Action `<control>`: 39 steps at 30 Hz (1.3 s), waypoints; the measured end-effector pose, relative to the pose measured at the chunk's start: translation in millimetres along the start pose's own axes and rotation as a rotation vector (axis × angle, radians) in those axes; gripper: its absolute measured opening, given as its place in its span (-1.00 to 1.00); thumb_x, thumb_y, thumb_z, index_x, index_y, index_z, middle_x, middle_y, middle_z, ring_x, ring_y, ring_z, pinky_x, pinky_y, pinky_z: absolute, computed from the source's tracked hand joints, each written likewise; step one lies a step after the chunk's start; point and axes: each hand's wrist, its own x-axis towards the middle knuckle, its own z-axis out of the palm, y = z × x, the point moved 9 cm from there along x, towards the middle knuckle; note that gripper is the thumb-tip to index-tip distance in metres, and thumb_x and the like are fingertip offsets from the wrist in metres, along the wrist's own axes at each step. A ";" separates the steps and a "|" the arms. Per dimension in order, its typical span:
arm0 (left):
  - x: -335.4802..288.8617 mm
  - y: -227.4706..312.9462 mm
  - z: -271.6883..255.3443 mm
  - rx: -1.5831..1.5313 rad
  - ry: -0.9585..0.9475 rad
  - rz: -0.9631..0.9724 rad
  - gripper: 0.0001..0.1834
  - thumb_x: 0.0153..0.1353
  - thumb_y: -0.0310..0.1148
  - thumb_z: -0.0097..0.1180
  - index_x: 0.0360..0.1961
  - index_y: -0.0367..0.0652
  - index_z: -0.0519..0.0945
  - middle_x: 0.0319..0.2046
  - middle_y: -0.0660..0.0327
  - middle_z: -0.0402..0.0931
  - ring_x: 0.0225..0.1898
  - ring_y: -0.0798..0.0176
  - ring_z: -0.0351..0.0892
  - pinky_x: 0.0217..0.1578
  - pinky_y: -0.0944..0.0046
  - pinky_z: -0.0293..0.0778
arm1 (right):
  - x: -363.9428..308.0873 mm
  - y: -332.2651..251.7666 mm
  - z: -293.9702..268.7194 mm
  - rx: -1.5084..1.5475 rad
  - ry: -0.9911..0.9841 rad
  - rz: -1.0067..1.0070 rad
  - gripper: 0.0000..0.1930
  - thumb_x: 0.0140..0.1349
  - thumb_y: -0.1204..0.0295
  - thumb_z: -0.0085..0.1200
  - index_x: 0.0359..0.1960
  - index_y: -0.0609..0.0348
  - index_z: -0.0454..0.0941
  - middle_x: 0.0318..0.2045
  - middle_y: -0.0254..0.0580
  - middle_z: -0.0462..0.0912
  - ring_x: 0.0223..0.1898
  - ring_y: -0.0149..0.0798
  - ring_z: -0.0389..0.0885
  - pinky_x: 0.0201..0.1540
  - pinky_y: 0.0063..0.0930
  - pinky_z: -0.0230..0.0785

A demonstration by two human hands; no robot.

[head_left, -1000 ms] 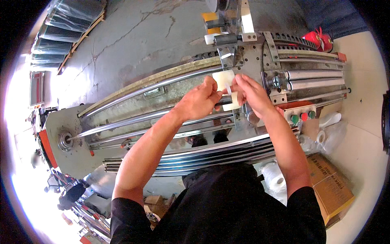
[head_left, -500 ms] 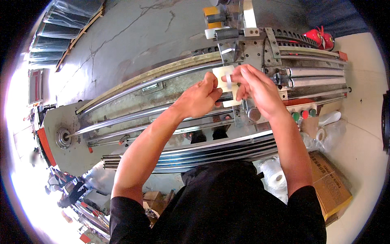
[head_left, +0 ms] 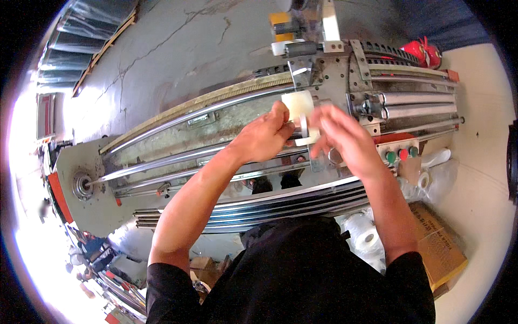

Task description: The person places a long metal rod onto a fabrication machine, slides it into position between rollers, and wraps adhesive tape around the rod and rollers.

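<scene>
Grey cracked floor [head_left: 178, 48] lies behind a long metal machine [head_left: 216, 135]. Left hand [head_left: 264, 137] pinches a pale plastic piece [head_left: 300, 108] over its middle rails. Right hand [head_left: 345, 140], fingers spread and blurry, now sits lower beside it. Green and red buttons [head_left: 399, 155] are near. Brown box [head_left: 440, 254] sits bottom right.

We see a long metal machine frame [head_left: 178, 135] with shiny rails on a grey concrete floor [head_left: 178, 48]. Green and red push buttons [head_left: 399, 155] sit on it. Nearby lie a cardboard box [head_left: 440, 254] and a white roll [head_left: 362, 232].
</scene>
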 end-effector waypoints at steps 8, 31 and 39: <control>-4.1 17.3 2.2 -0.008 -0.052 -0.053 -0.62 0.64 -0.14 0.05 0.27 -0.12 0.37 -0.23 0.03 0.75 -0.26 0.16 0.70 -0.11 0.06 0.59 | 22.1 62.5 -26.0 -0.096 -0.093 0.304 -0.57 0.52 0.29 0.05 0.32 0.21 0.57 -0.11 -0.05 0.82 -0.52 -0.40 0.73 -0.58 -0.64 0.31; 37.3 -15.0 1.7 0.246 0.076 0.042 -0.50 0.52 -0.13 0.29 0.21 -0.16 0.34 -0.45 0.13 0.63 -0.43 0.23 0.57 -0.32 0.14 0.49 | -112.9 141.8 -116.2 -0.928 0.491 -0.118 -0.61 0.39 0.25 0.33 0.19 0.03 0.63 -0.22 -0.14 0.85 -0.09 0.02 0.76 0.12 -0.02 0.42; 40.2 -21.4 8.9 0.316 0.133 0.022 -0.36 0.48 -0.08 0.34 0.16 -0.22 0.16 -0.39 -0.04 0.68 -0.30 -0.08 0.73 -0.15 -0.04 0.57 | -50.3 173.0 -119.3 -1.302 0.690 -0.412 -0.76 0.19 0.38 0.37 -0.11 0.06 0.68 -0.16 -0.23 0.75 0.00 -0.04 0.67 0.15 -0.04 0.43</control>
